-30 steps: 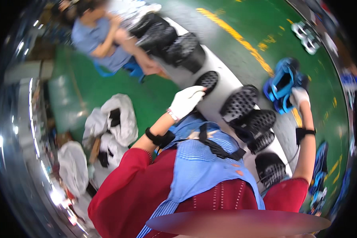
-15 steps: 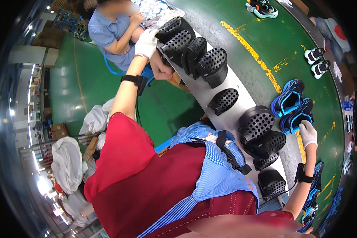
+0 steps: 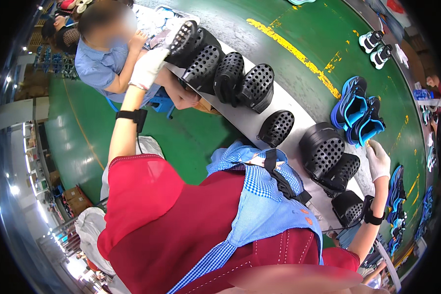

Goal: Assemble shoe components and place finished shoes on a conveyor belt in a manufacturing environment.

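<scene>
My left hand (image 3: 149,67), in a white glove, is closed on a black perforated shoe form (image 3: 183,40) at the far end of the bench. That form is tilted up, and light shows through its holes. Beside it, more black perforated forms (image 3: 257,84) stand in a row along the bench. On the right, my gloved right hand (image 3: 378,160) has its fingers stretched upward, just short of a pair of black and blue sneakers (image 3: 354,113) on the green surface. I see nothing held in it.
A grey bench (image 3: 291,142) runs diagonally before me, with several more forms (image 3: 323,149) at its near end. One person in a blue shirt (image 3: 103,63) sits at the far left. White and black sneakers (image 3: 375,49) stand farther off; blue shoes (image 3: 396,201) lie at the right.
My left hand has moved left and slightly down in the picture, and the form by it is now tilted up. The right hand has dropped slightly away from the sneaker's heel. The whole view has shifted.
</scene>
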The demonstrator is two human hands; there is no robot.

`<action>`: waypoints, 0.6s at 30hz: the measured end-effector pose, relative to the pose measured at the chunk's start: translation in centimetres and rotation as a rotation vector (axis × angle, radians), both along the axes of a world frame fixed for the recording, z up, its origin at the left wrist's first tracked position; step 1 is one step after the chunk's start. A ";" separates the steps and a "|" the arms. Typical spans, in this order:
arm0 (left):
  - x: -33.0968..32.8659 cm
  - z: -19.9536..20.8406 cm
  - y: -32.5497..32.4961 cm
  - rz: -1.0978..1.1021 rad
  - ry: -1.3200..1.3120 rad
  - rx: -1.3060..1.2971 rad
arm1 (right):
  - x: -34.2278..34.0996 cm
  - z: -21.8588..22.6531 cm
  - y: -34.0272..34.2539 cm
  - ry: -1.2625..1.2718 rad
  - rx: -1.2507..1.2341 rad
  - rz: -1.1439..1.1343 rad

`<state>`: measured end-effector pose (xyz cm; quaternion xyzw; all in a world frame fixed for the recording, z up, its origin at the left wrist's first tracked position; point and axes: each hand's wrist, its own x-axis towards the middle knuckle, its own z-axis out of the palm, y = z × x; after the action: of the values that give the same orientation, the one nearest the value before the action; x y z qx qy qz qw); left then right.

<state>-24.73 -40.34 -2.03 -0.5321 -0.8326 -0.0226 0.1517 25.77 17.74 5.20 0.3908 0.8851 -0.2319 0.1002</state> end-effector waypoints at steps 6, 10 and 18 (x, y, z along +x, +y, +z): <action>6.1 11.5 7.8 0.095 0.170 0.188 | -0.1 3.1 -0.7 0.116 0.070 0.037; 13.7 14.6 17.4 -0.084 -0.093 0.409 | -3.3 7.0 -3.1 0.386 -0.172 0.045; 29.8 16.1 38.2 -0.675 -0.434 0.503 | -4.3 9.3 -4.7 0.845 -0.628 0.028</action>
<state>5.08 -2.12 14.07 -0.7025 -0.5944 -0.3825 0.0825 21.47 13.02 14.48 0.2024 0.7412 -0.6222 -0.1502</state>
